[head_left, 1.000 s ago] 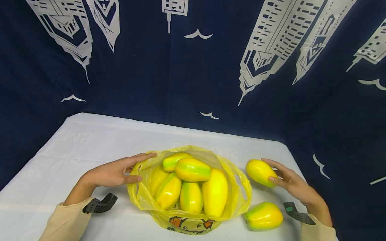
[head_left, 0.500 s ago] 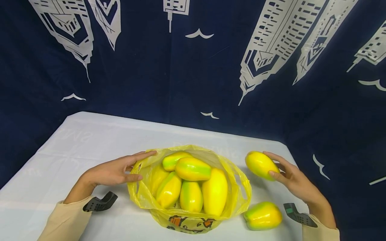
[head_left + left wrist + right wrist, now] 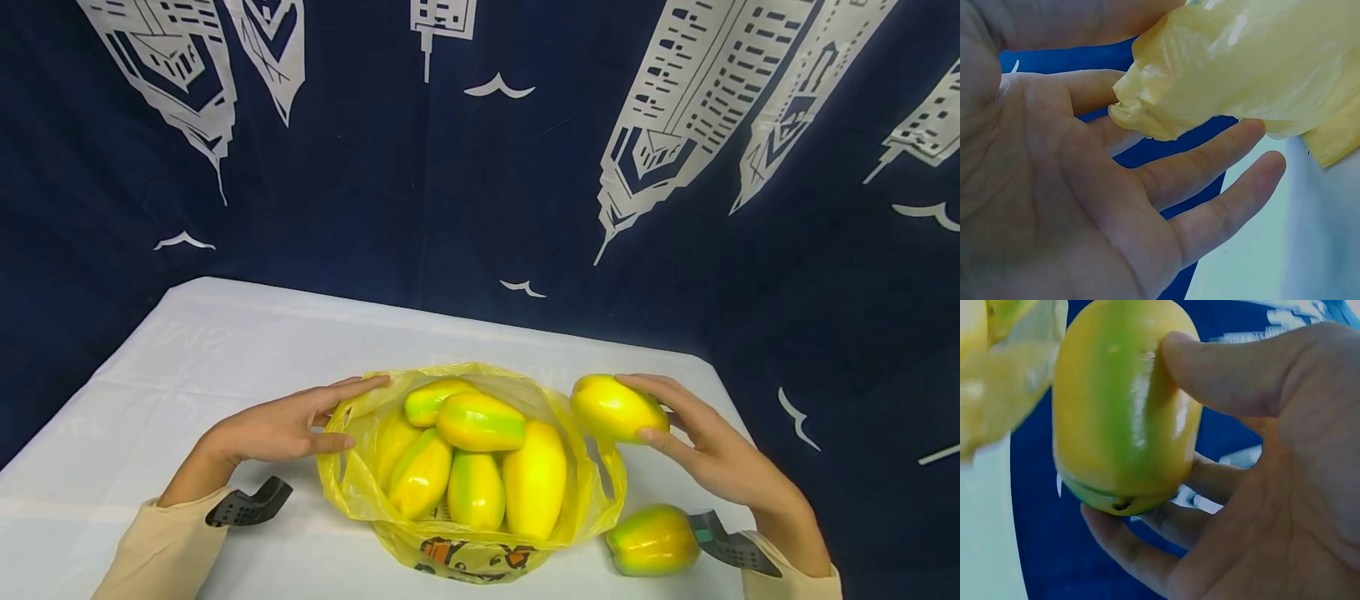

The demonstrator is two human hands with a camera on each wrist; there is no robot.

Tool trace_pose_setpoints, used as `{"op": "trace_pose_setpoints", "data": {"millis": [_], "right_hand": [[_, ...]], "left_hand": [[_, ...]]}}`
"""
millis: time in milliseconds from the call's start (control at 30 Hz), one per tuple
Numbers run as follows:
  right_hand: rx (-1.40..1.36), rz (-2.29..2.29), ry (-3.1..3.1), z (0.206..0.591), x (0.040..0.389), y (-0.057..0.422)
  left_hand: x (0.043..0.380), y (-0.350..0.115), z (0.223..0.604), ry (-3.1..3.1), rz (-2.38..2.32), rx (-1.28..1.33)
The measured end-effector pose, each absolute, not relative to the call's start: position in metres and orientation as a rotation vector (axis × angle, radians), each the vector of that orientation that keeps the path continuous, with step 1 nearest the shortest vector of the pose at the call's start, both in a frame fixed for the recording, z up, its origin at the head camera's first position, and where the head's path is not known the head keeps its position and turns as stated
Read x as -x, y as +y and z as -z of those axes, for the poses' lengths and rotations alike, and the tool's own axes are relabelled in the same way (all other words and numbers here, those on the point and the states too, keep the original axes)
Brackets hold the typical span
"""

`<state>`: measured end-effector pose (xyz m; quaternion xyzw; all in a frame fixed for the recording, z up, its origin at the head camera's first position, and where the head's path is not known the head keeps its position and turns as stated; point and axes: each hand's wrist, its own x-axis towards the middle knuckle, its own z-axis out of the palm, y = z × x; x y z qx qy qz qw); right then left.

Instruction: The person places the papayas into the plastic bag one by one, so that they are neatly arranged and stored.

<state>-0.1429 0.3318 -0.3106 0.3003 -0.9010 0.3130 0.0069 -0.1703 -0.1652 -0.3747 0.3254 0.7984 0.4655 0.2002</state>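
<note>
A yellow plastic bag (image 3: 592, 500) stands open on the table, with several glossy yellow-green papayas (image 3: 480, 422) inside. My left hand (image 3: 273, 429) is at the bag's left rim, thumb over the inner side. In the left wrist view its fingers (image 3: 1204, 172) are straight and spread, and the thin plastic lies between them and the thumb. My right hand (image 3: 708, 442) grips another papaya (image 3: 617, 408) above the bag's right handle. The right wrist view shows the thumb on one side of this papaya (image 3: 1125, 406) and the fingers behind and below.
One more papaya (image 3: 654, 540) lies on the white table (image 3: 247, 350) to the right of the bag, partly behind the right wrist's black camera mount (image 3: 731, 543). A dark blue curtain (image 3: 375, 200) with white building prints hangs behind the table.
My right hand has lifted the papaya from the table's right side and carried it left to the bag's edge. My left hand and the bag have stayed in place.
</note>
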Motion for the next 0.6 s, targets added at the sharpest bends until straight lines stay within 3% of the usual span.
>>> {"op": "trace_pose_setpoints", "data": {"millis": [600], "right_hand": [[-1.330,-0.732,-2.812,0.291,0.156,0.241]], "left_hand": [[0.170,-0.166,0.374,2.222,-1.312,-0.925]]}}
